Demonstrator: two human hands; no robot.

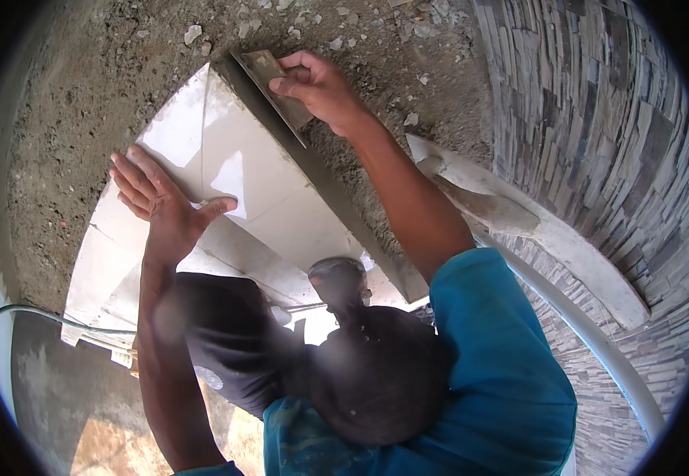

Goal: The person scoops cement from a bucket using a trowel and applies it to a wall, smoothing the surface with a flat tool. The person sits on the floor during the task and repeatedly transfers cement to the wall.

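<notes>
My right hand [317, 91] pinches a flat, rectangular grey-brown plate [281, 86], thumb on its near face and fingers behind. Its kind I cannot make out for certain; it looks like a mortar-smeared float or scraper. Its long thin edge lies along the grey mortar edge [325, 182] of a white tiled surface [281, 218]. On that surface, towards its left side, my left hand [158, 198] rests with fingers and thumb spread, holding nothing. Shadows of my arms and hand fall across the tiles.
Rough ground [83, 119] with loose chips lies beyond the tiles. To my right are a long pale board [551, 238] with a brown patch, a pale pipe [590, 337] and a stacked-stone wall [582, 103]. A thin hose [67, 319] crosses at left. My dark-clothed knees [225, 333] are close below.
</notes>
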